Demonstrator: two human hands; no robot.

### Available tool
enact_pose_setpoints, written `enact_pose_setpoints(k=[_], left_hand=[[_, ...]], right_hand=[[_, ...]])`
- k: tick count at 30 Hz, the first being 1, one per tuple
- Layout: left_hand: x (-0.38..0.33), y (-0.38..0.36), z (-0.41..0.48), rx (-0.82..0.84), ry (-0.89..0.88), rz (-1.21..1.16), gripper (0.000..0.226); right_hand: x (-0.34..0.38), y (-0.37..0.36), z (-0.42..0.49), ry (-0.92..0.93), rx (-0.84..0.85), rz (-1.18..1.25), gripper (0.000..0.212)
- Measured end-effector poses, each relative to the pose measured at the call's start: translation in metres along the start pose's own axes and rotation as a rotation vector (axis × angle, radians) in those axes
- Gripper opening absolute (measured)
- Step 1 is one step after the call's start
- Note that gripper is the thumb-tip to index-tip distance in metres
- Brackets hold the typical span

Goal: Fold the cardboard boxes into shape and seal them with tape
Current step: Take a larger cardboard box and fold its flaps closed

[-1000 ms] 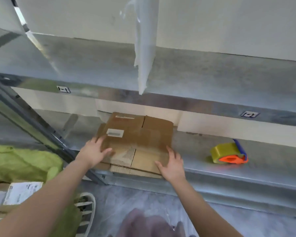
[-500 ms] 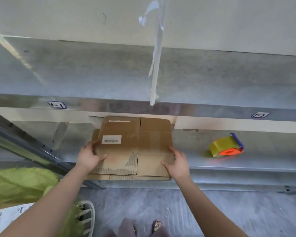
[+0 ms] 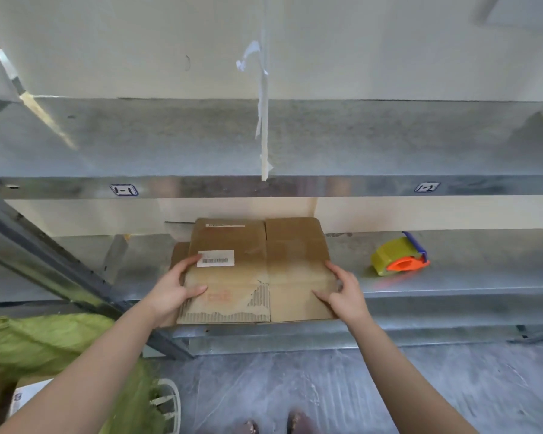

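Pinching the flat cardboard box [image 3: 257, 267] by its side edges on the shelf [image 3: 452, 280], thumbs on top, my left hand [image 3: 173, 292] and right hand [image 3: 345, 292] should lift evenly, then press inward to pop it square.

1. The left forearm [image 3: 91, 371] and the right forearm [image 3: 405, 371], both bare, reach forward and draw closer together toward the hands, with the wrists roughly straight.
2. The left hand [image 3: 174, 291] grips the left edge of the flattened cardboard box [image 3: 295, 261]. Its thumb lies across the top and points at the other hand. The index finger stretches forward along the edge, and the other fingers are hidden beneath.
3. The right hand [image 3: 342, 292] holds the opposite edge. Its thumb lies flat on top, the index finger extends forward, and the remaining fingers bend at the edge.
4. The two thumb tips point at each other, well apart.
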State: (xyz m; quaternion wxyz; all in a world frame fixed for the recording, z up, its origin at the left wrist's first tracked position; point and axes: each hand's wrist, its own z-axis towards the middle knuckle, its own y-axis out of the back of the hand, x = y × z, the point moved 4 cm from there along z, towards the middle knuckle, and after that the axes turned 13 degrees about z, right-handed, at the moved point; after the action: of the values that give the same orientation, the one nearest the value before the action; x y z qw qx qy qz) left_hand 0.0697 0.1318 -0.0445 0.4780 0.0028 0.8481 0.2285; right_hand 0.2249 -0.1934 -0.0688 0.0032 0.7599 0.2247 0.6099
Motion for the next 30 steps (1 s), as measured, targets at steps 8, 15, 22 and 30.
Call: enact_pose_setpoints(k=[8, 15, 22, 30], left_hand=[[-0.043, -0.042, -0.031, -0.031, -0.113, -0.106, 0.073], [-0.111, -0.136, -0.045, -0.02, -0.185, -0.13, 0.072], [-0.164, -0.279, -0.053, -0.084, -0.236, -0.082, 0.094], [-0.226, -0.405, -0.022, -0.043, -0.299, 0.019, 0.108]], right_hand=[[0.014, 0.062, -0.019, 0.237, -0.138, -0.074, 0.06], [0.008, 0.173, -0.017, 0.28, -0.15, -0.148, 0.067], [-0.021, 0.325, -0.015, 0.186, -0.14, -0.141, 0.077], [-0.069, 0.452, 0.024, 0.034, -0.216, -0.107, 0.082]])
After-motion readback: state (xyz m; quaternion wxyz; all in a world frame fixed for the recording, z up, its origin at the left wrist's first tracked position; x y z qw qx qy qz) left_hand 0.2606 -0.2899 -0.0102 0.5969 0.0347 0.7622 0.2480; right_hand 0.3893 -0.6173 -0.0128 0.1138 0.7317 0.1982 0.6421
